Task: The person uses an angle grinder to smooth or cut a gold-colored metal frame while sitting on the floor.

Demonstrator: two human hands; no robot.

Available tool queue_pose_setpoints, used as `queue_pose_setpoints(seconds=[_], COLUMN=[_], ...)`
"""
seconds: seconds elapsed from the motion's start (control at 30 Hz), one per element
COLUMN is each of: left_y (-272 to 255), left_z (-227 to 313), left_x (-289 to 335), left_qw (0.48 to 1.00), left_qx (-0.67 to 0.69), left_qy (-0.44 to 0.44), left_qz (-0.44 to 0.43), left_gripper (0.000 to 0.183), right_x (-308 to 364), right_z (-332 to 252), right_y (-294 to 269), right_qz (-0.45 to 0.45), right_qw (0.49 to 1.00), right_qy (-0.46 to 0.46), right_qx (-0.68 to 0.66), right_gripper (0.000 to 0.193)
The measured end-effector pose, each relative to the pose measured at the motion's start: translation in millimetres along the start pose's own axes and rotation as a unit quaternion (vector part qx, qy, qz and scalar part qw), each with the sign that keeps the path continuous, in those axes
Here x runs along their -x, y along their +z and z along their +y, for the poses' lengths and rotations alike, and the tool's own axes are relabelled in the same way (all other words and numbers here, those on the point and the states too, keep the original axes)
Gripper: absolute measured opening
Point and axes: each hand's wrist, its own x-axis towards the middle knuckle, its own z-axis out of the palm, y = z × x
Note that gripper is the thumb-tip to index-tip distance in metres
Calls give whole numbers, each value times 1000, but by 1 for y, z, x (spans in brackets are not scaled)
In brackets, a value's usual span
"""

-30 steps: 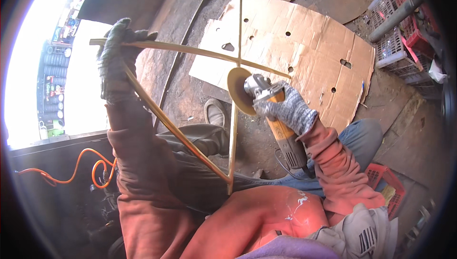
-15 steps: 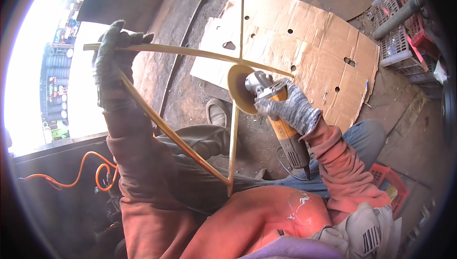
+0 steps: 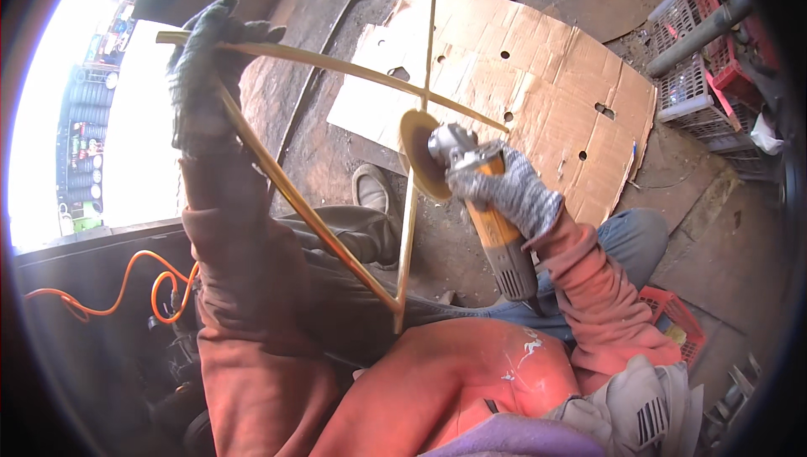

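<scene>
My left hand [image 3: 206,79], in a dark work glove, is closed around one corner of a brass-coloured metal frame [image 3: 336,65] made of thin bars. The frame is tilted, its lower corner close to my lap. In a grey knitted glove, my right hand [image 3: 514,195] grips an orange and grey angle grinder [image 3: 498,234]. The grinder's round disc [image 3: 414,154] is up against the upright bar, just below where the bars cross. Whether it touches the metal cannot be made out. The disc hides part of that bar.
Flattened cardboard [image 3: 555,79] with punched holes lies on the dirty floor ahead. Plastic crates [image 3: 685,91] stand at the far right, and a red basket [image 3: 685,322] is beside my right leg. An orange hose [image 3: 126,276] loops at the left. My shoe [image 3: 374,192] is below the frame.
My left hand and its corner of the frame have risen, tilting the top bar more steeply. The grinder stays close to the same bar. The view has shifted slightly.
</scene>
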Motion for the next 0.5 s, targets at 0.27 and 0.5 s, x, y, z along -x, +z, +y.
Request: queue_pose_setpoints(seconds=[0.27, 0.5], left_y=[-5, 12], left_z=[3, 9], left_x=[1, 0], left_qw=[999, 999], left_qx=[18, 9], left_qy=[24, 35], left_qz=[25, 36], left_gripper=[29, 29], right_x=[10, 40], right_z=[2, -7], right_y=[4, 14], right_qz=[-66, -66], right_qw=[980, 990], right_qy=[131, 124], right_qx=[-136, -28], right_gripper=[51, 51])
